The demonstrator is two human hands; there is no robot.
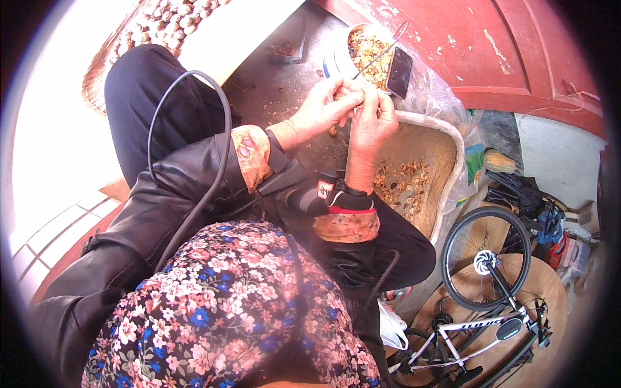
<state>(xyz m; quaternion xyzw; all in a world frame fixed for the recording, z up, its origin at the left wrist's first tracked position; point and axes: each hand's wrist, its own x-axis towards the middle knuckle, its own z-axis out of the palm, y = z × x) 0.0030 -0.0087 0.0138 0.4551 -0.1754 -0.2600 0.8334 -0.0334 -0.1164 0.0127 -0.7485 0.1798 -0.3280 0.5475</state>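
Filling the lower middle, a floral-patterned garment [220, 304] is worn by the seated person, together with black trousers [139, 110] and dark, leather-like sleeves [178, 171]. The upper right is taken by a red wooden panel [453, 39], on which the paint is chipped in several places. At the lower right, a white-and-black bicycle [479, 324] is seen. Between this and the hands, a pale-rimmed basin [414, 136] is placed, and in its lower part many broken brown shell pieces [404, 187] are gathered. At the upper left, a woven basket [97, 81] is filled with round, pale objects [171, 22]. Just beyond the hands, a white bucket [333, 59] is nearly filled with yellowish-brown pieces [365, 48].

The left hand [331, 103] and the right hand [372, 119] are brought together beside the bucket's near edge, with the fingers bent and the tips meeting. Whether something small is clamped between the tips cannot be told, since they are covered by the fingers. At the right side of the bucket, a dark smartphone [399, 72] is seen. Over the bucket a thin wire [381, 55] is stretched; whether it is touched by the fingers cannot be told.
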